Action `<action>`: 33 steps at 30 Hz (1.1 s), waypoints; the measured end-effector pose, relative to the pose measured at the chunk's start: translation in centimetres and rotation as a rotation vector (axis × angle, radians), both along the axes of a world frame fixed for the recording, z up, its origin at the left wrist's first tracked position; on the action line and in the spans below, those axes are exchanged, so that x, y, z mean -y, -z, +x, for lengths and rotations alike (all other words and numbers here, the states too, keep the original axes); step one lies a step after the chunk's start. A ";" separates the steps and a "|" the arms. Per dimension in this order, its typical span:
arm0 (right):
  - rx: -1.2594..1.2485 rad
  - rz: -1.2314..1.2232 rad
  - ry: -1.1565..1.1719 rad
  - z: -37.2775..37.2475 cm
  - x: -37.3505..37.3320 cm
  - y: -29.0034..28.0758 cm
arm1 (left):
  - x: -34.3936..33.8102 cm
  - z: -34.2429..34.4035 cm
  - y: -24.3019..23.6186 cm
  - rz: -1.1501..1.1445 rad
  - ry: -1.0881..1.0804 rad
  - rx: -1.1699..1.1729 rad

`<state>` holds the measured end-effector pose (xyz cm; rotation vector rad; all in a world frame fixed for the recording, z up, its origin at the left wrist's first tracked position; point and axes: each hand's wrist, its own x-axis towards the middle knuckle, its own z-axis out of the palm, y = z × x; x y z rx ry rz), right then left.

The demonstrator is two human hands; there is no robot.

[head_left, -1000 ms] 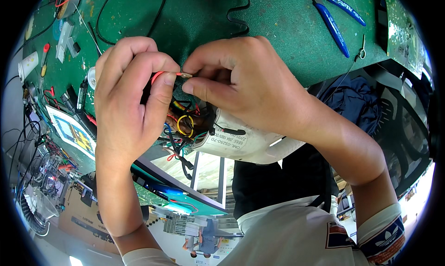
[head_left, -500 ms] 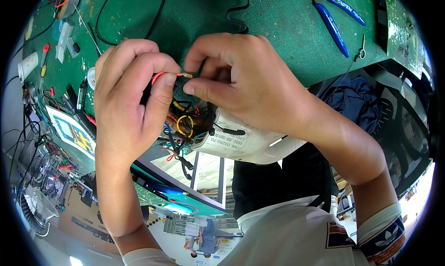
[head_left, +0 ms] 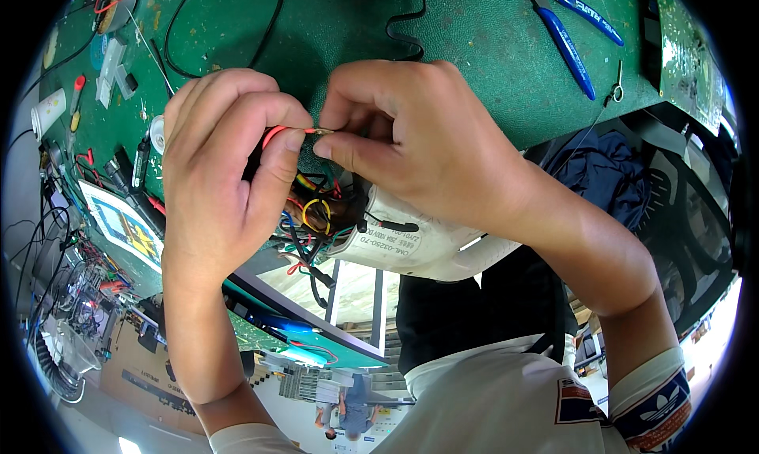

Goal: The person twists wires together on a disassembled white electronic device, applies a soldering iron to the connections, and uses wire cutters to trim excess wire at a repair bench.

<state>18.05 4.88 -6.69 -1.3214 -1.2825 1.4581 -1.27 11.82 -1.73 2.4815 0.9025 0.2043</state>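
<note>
1. Pinching a thin red-insulated wire (head_left: pixel 275 130), the left hand (head_left: pixel 217 169) closes thumb against forefinger.
2. Half-curled, the right hand (head_left: pixel 431 138) meets the bare coppery end (head_left: pixel 323 130); its grip cannot be told.
3. Wire spans between both hands.

I've got a wht S/S tee (head_left: pixel 482 395) on cam, 2 navy/red patches (head_left: pixel 652 414) on its R side, blk bottoms (head_left: pixel 474 315).

Wires (head_left: pixel 303 247) left of the housing (head_left: pixel 443 260); pliers (head_left: pixel 564 52) right, on the table (head_left: pixel 490 74).
</note>
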 end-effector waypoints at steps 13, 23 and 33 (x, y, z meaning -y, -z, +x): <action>0.090 0.081 0.064 -0.3 0.2 0.0 | 0.2 -0.3 0.3 -0.014 -0.054 0.073; 0.147 0.012 0.001 0.2 0.1 -0.3 | 0.0 -0.2 -0.2 -0.051 -0.008 0.002; 0.170 0.028 -0.028 0.4 -0.1 -0.2 | 0.2 -0.1 0.0 -0.039 -0.048 0.021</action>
